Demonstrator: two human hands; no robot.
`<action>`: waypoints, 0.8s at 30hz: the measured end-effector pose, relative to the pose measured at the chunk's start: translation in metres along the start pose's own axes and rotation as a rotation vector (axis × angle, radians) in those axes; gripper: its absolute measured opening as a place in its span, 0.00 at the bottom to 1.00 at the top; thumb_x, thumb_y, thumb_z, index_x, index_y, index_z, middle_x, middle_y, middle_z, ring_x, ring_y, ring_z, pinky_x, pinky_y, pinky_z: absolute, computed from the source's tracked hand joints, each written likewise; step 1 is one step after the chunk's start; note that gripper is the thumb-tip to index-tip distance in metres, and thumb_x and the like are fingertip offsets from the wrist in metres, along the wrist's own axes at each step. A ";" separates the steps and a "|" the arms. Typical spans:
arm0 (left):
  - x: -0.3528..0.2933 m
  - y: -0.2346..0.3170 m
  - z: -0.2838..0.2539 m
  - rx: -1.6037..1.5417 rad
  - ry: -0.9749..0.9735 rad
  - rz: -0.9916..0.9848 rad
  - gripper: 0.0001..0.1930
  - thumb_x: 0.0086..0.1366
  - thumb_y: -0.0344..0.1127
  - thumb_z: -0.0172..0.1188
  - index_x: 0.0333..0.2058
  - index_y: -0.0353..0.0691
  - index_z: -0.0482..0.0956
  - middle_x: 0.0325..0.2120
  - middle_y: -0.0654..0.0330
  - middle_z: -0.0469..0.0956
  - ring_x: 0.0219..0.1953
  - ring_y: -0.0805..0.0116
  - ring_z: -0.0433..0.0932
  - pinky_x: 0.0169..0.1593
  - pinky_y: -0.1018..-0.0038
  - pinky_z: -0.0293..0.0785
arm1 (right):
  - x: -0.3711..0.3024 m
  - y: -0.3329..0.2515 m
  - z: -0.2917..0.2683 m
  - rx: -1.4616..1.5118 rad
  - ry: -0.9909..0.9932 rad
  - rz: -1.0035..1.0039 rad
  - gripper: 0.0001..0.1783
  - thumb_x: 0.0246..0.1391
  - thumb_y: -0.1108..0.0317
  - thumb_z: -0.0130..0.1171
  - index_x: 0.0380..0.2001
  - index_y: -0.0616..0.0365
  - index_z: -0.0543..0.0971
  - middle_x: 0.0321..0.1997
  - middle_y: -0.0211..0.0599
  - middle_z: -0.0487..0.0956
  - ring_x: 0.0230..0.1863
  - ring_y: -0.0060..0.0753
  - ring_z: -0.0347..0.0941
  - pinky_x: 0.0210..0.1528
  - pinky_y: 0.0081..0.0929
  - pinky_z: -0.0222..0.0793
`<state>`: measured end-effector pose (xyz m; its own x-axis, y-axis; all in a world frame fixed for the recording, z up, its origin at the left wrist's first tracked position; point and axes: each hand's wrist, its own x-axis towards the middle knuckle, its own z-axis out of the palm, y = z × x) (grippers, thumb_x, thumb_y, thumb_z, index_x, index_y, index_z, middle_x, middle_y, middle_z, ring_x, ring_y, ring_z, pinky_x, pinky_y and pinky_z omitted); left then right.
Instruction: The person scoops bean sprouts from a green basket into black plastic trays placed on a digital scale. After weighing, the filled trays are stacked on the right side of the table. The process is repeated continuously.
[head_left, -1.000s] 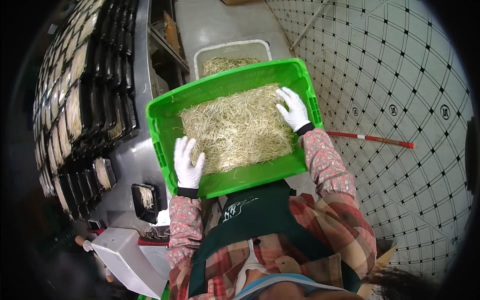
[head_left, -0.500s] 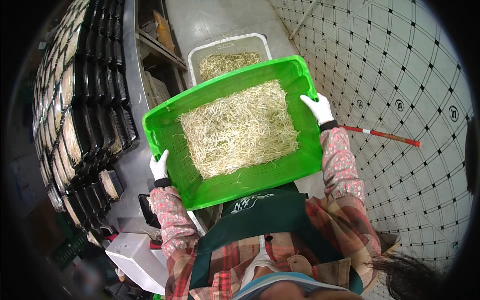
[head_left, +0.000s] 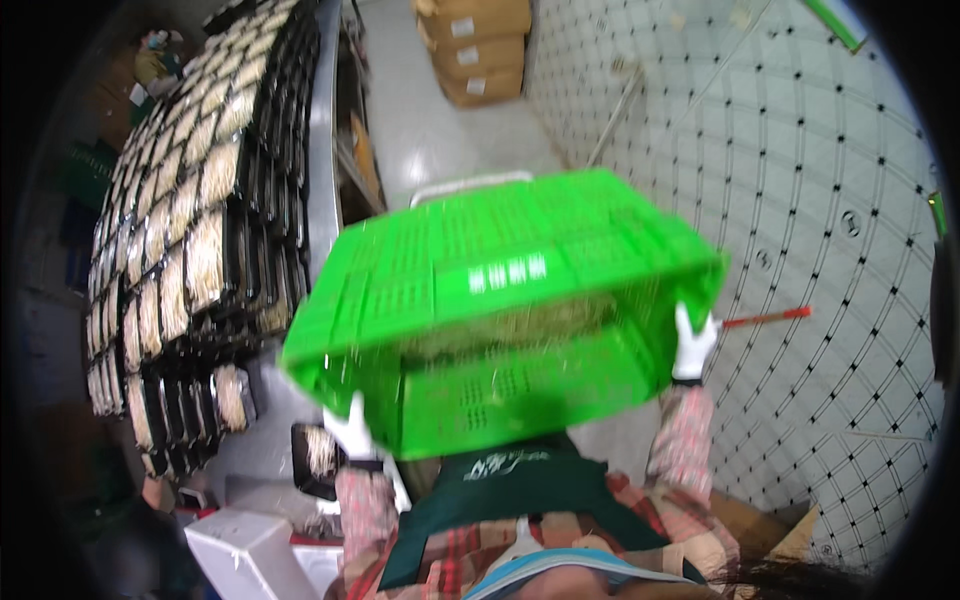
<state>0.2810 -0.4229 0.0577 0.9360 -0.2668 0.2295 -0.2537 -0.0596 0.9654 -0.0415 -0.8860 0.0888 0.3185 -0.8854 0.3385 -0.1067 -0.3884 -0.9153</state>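
Note:
Both my white-gloved hands grip a large green plastic crate (head_left: 560,255) by its two short ends. My left hand (head_left: 350,432) has its fingers closed on the lower left end. On the opposite end, my right hand (head_left: 694,345) holds the crate with the thumb up along its edge. The crate is tipped steeply, so its slotted far outer wall faces up. Through the opening below that wall shows a blurred layer of bean sprouts (head_left: 510,330). Behind the crate only the rim of a white tub (head_left: 470,186) can be seen.
Many black trays of sprouts (head_left: 205,265) are stacked on a metal table to my left. Near my left forearm lie one black tray (head_left: 318,455) and a white box (head_left: 245,550). Brown sacks (head_left: 478,50) are piled ahead. A red pole (head_left: 770,317) is on the right.
The crate has gone from open side up to tipped over, its far side raised. Its sprouts have slid and are mostly hidden. My view has shifted, bringing the brown sacks in.

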 end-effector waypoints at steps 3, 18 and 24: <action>0.010 -0.015 0.007 -0.205 0.122 -0.253 0.32 0.56 0.31 0.67 0.60 0.33 0.67 0.51 0.54 0.76 0.50 0.63 0.76 0.56 0.67 0.71 | -0.004 0.017 0.011 -0.092 0.019 0.098 0.23 0.53 0.69 0.68 0.52 0.64 0.77 0.47 0.38 0.82 0.46 0.23 0.76 0.52 0.26 0.70; 0.034 -0.142 -0.022 0.211 -0.022 -0.510 0.23 0.56 0.31 0.68 0.50 0.33 0.76 0.39 0.59 0.80 0.37 0.71 0.76 0.44 0.73 0.73 | 0.028 0.107 0.080 -0.503 -0.349 0.347 0.29 0.47 0.40 0.66 0.37 0.58 0.81 0.33 0.42 0.83 0.35 0.42 0.79 0.40 0.36 0.70; 0.037 -0.127 -0.005 0.303 -0.065 -0.436 0.25 0.58 0.33 0.68 0.53 0.32 0.72 0.41 0.56 0.81 0.40 0.67 0.78 0.47 0.71 0.73 | 0.046 0.127 0.099 -0.592 -0.472 0.477 0.36 0.47 0.38 0.65 0.49 0.57 0.78 0.44 0.47 0.81 0.47 0.47 0.77 0.50 0.38 0.69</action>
<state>0.3489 -0.4203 -0.0556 0.9558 -0.2136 -0.2021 0.0872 -0.4507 0.8884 0.0532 -0.9510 -0.0333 0.4560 -0.8400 -0.2940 -0.7541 -0.1892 -0.6289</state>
